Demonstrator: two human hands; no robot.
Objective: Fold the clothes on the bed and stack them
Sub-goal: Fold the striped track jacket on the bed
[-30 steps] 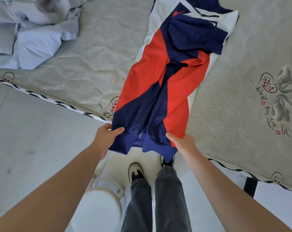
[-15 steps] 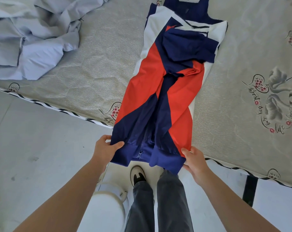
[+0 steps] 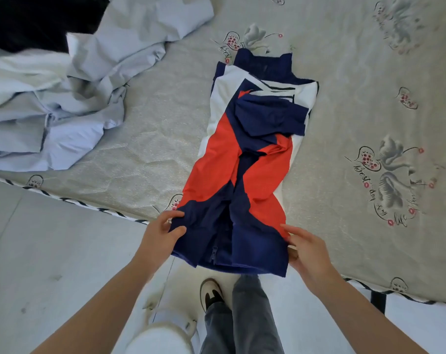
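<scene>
A red, navy and white zip jacket [image 3: 244,159] lies lengthwise on the bed [image 3: 150,129], folded into a narrow strip with its sleeves laid over the middle. Its navy hem hangs over the bed's near edge. My left hand [image 3: 160,236] pinches the hem's left corner between thumb and fingers. My right hand [image 3: 306,249] grips the hem's right corner, fingers partly under the cloth. Both corners are lifted slightly off the mattress.
A crumpled heap of pale blue clothes [image 3: 63,98] lies at the bed's left, with a black garment [image 3: 38,19] behind it. A white round container [image 3: 160,335] stands on the floor by my feet [image 3: 211,292]. The mattress right of the jacket is bare.
The view has tilted up and shows more of the bed. Both hands have kept their hold on the hem corners and have spread it wider and raised it a little.
</scene>
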